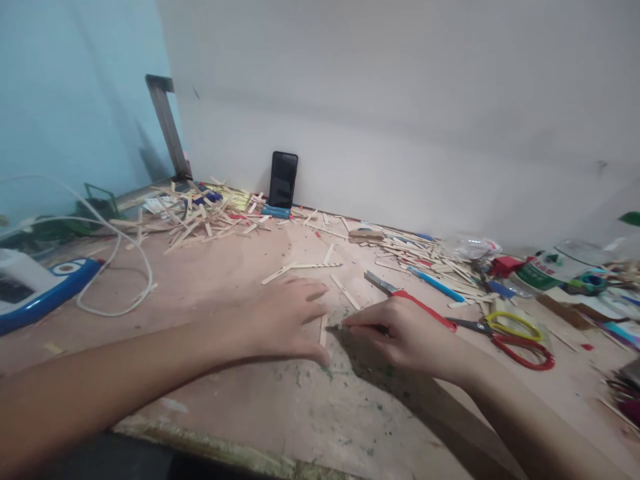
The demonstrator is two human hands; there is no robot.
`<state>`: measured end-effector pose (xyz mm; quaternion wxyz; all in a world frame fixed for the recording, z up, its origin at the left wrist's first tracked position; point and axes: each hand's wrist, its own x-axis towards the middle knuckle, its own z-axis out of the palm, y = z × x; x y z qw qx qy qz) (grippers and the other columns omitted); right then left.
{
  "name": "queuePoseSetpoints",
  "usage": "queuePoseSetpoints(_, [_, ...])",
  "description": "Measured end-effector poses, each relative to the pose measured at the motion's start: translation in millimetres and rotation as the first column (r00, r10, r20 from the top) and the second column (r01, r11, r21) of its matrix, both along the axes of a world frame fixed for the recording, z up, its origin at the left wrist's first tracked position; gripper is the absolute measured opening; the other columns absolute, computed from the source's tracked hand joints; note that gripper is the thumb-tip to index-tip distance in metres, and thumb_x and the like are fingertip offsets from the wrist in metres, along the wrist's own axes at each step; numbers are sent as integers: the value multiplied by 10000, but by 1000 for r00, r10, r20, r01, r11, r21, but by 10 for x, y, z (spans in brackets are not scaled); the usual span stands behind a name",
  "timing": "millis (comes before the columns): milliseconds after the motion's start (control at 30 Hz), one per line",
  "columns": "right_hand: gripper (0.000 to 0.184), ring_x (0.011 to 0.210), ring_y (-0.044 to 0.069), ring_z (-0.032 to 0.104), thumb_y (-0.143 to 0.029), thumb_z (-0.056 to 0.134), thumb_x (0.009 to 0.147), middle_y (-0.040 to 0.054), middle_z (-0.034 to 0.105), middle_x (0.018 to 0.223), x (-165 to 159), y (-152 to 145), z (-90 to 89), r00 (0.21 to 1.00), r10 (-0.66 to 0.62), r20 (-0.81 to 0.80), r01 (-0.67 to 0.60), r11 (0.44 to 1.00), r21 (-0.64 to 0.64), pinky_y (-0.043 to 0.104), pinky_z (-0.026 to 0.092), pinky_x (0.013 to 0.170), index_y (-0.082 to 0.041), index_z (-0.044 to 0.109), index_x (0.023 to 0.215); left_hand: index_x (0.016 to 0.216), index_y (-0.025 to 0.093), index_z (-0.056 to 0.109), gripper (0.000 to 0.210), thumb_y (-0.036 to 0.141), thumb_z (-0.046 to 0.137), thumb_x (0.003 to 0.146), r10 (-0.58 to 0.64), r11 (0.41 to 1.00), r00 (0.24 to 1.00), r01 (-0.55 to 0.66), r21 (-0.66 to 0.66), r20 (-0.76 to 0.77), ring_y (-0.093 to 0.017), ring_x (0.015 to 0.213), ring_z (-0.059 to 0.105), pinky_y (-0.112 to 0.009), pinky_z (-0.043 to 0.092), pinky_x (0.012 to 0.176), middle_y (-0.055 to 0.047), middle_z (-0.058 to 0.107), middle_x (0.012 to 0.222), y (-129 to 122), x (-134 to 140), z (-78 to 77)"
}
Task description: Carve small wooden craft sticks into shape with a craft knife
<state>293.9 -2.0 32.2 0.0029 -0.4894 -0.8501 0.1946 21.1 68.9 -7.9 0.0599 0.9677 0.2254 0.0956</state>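
My left hand [285, 320] is low over the table with its fingers spread. A short wooden stick [323, 331] lies between its thumb and fingers; whether they touch it I cannot tell. Just right of that stick, my right hand [393, 333] is closed in a pinch, and what its fingertips hold, if anything, is too small to make out. Red-handled scissors [383, 284] lie partly hidden behind this hand. Beyond the hands are a striped pencil-like stick [320, 266] and a loose wooden stick [345, 292].
Wooden sticks [200, 223] are heaped at the back left, with more sticks [415, 253] at the back right. A phone [283, 180] leans against the wall. Around the right side are a blue pen [436, 285], yellow-and-red-handled scissors [515, 333] and a plastic bottle [555, 267]. A white cable [145, 263] loops at left.
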Motion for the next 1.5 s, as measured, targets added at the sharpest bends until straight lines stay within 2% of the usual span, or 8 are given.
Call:
queuePoseSetpoints(133, [231,886,187,794,-414,804,1199,28,821,1071,47,23,-7,999,37,-32,-37,999,9,380,716,854,-188,806,1153,1191,173,826,375,543,842,1134,-46,998,998,44,41,39,-319,1355,781,-607,650,1222,-120,828,1389,-10,6,29])
queuePoseSetpoints(233, [240,933,199,805,-425,808,1195,50,829,1156,102,31,-34,996,50,-69,-49,999,21,393,723,870,-190,807,1242,1131,169,810,191,358,821,1158,-96,995,992,93,35,87,-277,1255,806,-558,678,1176,-79,840,1262,19,-16,44])
queuePoseSetpoints(300, [263,969,210,811,-434,813,1190,65,828,1210,134,28,-51,994,58,-93,-55,998,32,405,727,884,-192,802,1291,1124,170,807,155,320,826,1153,-140,990,983,140,14,115,-260,1199,813,-530,696,1139,-63,837,1211,57,-42,59])
queuePoseSetpoints(567, [269,967,209,805,-444,806,1193,67,825,1218,186,4,-66,981,97,-170,-84,993,82,401,723,879,-196,800,1298,1199,187,821,141,325,800,1178,-318,937,939,332,-107,127,-223,1119,821,-443,734,1033,-67,843,1232,203,-139,114])
queuePoseSetpoints(900, [267,959,203,800,-456,780,1209,72,828,1230,324,56,-22,979,18,-203,11,990,138,394,723,881,-212,803,1314,1097,174,784,224,383,806,1171,-232,968,969,239,-79,85,-201,984,787,-406,715,940,-34,804,1081,172,-158,92])
queuePoseSetpoints(1100, [258,910,190,788,-447,792,1203,56,823,1171,285,33,2,979,45,-201,-28,996,86,373,715,836,-199,801,1274,1043,178,767,260,402,806,1169,-235,963,968,244,-112,93,-192,948,771,-392,703,919,-23,787,1034,169,-172,142])
queuePoseSetpoints(1367, [273,701,139,697,-405,795,1205,-30,740,882,135,-19,52,983,88,-164,-91,996,-15,298,648,695,-180,776,1051,949,187,740,283,365,802,1161,-291,934,950,307,-183,109,-195,945,746,-404,677,952,-12,766,984,89,-144,196])
queuePoseSetpoints(1500, [237,732,149,724,-392,793,1208,-20,762,912,123,11,14,987,60,-152,-64,998,-22,317,669,730,-180,795,1101,984,192,790,202,297,791,1157,-348,888,926,375,-265,144,-191,962,754,-380,666,944,-20,798,1025,8,-108,218])
